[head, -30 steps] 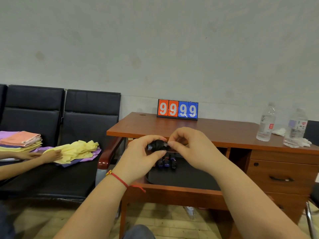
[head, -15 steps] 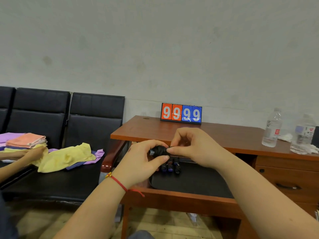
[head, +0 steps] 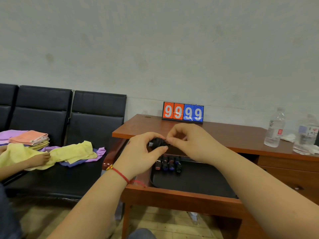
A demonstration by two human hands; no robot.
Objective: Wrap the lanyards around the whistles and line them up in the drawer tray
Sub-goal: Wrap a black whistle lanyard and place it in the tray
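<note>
Wrapping step — left hand (head: 141, 152) grips whistle (head: 156, 144), right hand (head: 186, 142) pinches lanyard end. Next, likely: tuck, set beside tray (head: 198, 183) row (head: 168, 165).

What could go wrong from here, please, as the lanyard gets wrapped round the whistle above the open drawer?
The left hand grips the whistle while the right hand pinches the lanyard end; if that pinch slips, the wrap may loosen. The bundle is held in the air over the black tray, so a drop could knock the row of wrapped whistles out of line.
</note>
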